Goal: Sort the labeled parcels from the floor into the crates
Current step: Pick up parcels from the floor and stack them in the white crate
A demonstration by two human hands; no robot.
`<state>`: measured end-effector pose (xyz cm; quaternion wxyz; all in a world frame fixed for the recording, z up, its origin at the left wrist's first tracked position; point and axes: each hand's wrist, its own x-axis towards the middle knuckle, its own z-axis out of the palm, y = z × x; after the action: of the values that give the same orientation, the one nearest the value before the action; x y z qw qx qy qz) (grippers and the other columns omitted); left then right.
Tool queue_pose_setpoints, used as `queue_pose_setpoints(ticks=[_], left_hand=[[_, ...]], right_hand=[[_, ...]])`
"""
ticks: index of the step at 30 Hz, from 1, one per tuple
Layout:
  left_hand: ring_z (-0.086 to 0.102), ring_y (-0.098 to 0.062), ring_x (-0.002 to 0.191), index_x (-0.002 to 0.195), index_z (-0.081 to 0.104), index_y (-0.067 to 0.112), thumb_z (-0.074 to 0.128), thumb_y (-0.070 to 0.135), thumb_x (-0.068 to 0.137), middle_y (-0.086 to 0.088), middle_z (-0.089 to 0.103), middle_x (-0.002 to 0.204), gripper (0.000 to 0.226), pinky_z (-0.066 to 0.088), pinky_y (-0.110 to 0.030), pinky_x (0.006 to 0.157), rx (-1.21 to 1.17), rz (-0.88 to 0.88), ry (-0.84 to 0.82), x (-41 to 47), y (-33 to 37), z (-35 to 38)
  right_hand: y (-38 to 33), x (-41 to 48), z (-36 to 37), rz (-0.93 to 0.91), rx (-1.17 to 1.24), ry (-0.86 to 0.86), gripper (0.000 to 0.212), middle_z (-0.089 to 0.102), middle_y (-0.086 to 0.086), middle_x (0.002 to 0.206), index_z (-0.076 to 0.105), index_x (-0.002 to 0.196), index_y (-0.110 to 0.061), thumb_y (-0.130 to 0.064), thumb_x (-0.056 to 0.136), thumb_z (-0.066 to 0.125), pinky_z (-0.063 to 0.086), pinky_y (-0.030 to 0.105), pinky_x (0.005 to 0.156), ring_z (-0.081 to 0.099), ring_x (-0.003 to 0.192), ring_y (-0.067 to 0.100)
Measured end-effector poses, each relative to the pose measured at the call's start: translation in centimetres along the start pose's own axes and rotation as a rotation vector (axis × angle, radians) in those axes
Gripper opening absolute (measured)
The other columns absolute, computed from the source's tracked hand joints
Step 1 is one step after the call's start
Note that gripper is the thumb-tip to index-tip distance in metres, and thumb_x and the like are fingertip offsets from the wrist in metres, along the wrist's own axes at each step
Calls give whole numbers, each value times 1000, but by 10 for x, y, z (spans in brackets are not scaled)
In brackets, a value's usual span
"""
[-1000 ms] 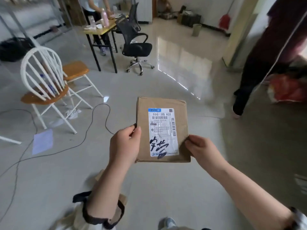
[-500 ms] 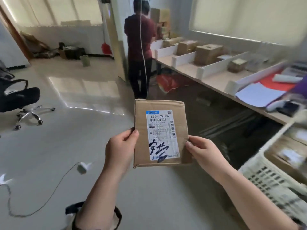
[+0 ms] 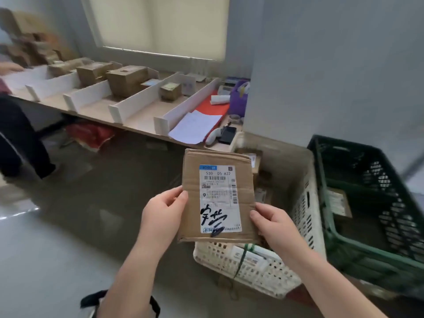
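Left hand (image 3: 164, 212) and right hand (image 3: 274, 222) each pinch a side edge of labeled cardboard parcel (image 3: 218, 196) above white crate (image 3: 257, 265); green crate (image 3: 367, 203) beside.

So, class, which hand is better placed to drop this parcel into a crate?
Probably the right hand: it holds the parcel over the white crate; the left hand is farther away.
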<state>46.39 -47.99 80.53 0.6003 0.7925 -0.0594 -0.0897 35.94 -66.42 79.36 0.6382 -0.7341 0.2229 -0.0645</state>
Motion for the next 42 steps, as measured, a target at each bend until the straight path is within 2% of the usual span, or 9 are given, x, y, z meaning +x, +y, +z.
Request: queue_pose_setpoints(ticks=[4, 11, 17, 22, 26, 31, 36, 39, 42], left_hand=[[62, -1, 85, 104, 65, 36, 52, 25, 95, 14, 68, 91, 19, 45, -19, 62, 85, -3, -149, 26, 11, 75], [59, -4, 95, 129, 58, 21, 52, 29, 94, 7, 66, 109, 35, 42, -17, 65, 225, -71, -291, 89, -5, 146], [62, -6, 92, 126, 59, 23, 52, 29, 95, 5, 68, 108, 33, 47, -21, 65, 329, -209, -507, 152, -40, 180], [61, -8, 88, 105, 62, 27, 47, 25, 97, 8, 68, 99, 17, 47, -24, 68, 505, -274, -581, 177, -76, 194], [59, -7, 81, 99, 62, 24, 46, 22, 97, 8, 66, 92, 16, 40, -17, 57, 635, -304, -647, 178, -99, 189], [59, -16, 81, 92, 62, 17, 45, 17, 95, 2, 65, 87, 17, 43, -24, 60, 765, -362, -649, 180, -120, 187], [50, -18, 75, 80, 46, 17, 43, 9, 94, 2, 52, 77, 16, 32, -22, 52, 797, -403, -575, 175, -125, 187], [50, -13, 73, 90, 50, 18, 43, 15, 97, 2, 55, 85, 10, 35, -23, 57, 805, -391, -533, 172, -122, 184], [48, -13, 67, 79, 48, 17, 44, 18, 96, 3, 53, 76, 18, 35, -27, 58, 836, -354, -494, 169, -118, 180]], right_hand=[[17, 25, -56, 79, 21, 121, 25, 72, -18, 83, 65, 92, -29, -13, 97, 47, 52, 16, 66, 69, 80, 1], [57, 76, -94, 237, 40, 229, 20, 70, -10, 103, 65, 104, -28, -21, 97, 48, 53, 36, 90, 65, 99, 11], [91, 129, -97, 436, 21, 226, 22, 74, -7, 93, 70, 88, -27, -20, 96, 50, 55, 42, 88, 68, 91, 16], [128, 158, -88, 574, -27, 166, 25, 71, 12, 78, 69, 87, 3, -17, 92, 54, 49, 36, 67, 61, 70, 23], [151, 158, -72, 722, 19, 104, 23, 71, 21, 94, 64, 90, 8, -14, 90, 57, 57, 38, 69, 69, 81, 30], [160, 169, -62, 794, -9, 13, 7, 70, 21, 98, 56, 85, -5, -9, 90, 57, 60, 32, 64, 70, 82, 26], [168, 180, -53, 813, -132, -75, 17, 67, 8, 89, 46, 80, -12, -17, 90, 58, 60, 32, 65, 67, 78, 20], [167, 183, -52, 800, -113, -92, 18, 68, 7, 93, 49, 83, -9, -23, 90, 59, 60, 33, 66, 67, 83, 18], [163, 182, -55, 767, -100, -89, 21, 69, 6, 95, 55, 94, -3, -24, 91, 59, 60, 38, 71, 68, 84, 18]])
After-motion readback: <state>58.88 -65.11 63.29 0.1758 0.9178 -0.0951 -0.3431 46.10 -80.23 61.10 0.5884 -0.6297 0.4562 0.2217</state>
